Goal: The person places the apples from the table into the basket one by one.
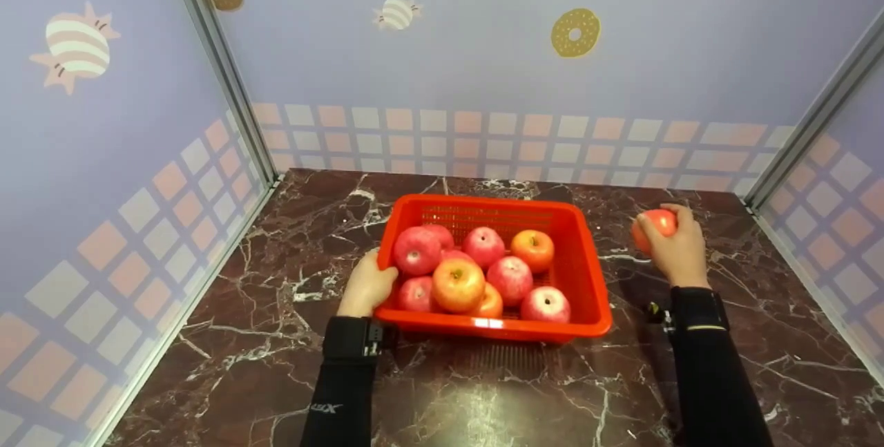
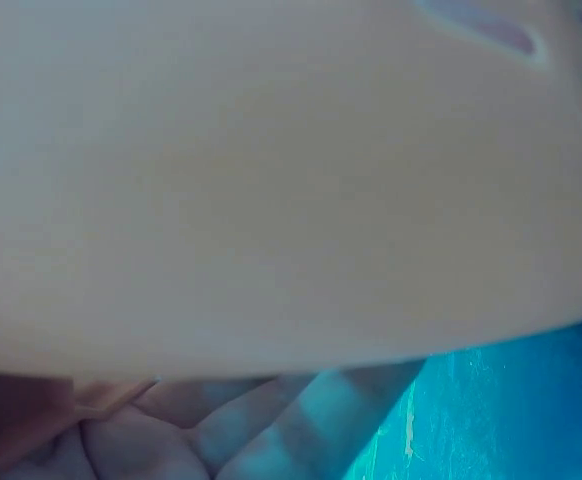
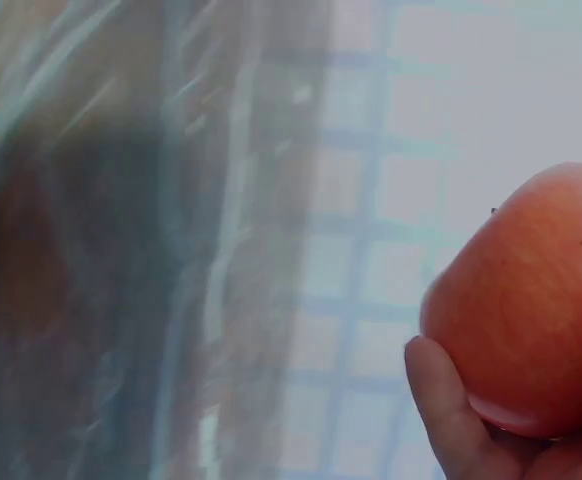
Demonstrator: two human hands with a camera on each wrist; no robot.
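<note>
A red plastic basket [image 1: 595, 288] stands on the marble-patterned table, holding several red and yellow-red apples [image 1: 458, 285]. My left hand [image 1: 366, 287] grips the basket's left side, thumb over the rim. In the left wrist view, a large pale surface [image 2: 271, 200], likely the basket's side, fills most of the picture, and the fingers [image 2: 261, 430] show beneath it. Off to the right of the basket, my right hand [image 1: 680, 248] holds a red apple [image 1: 661, 222]. The right wrist view shows that apple [image 3: 531, 310] with the thumb [image 3: 439, 395] against its side.
Dark reddish-brown marble table [image 1: 290, 378] surrounds the basket. A lilac back wall [image 1: 483, 67] with a tiled pattern rises behind it, and side panels [image 1: 103, 177] close in the left and right. Black sleeves with wrist straps [image 1: 699, 309] cover both forearms.
</note>
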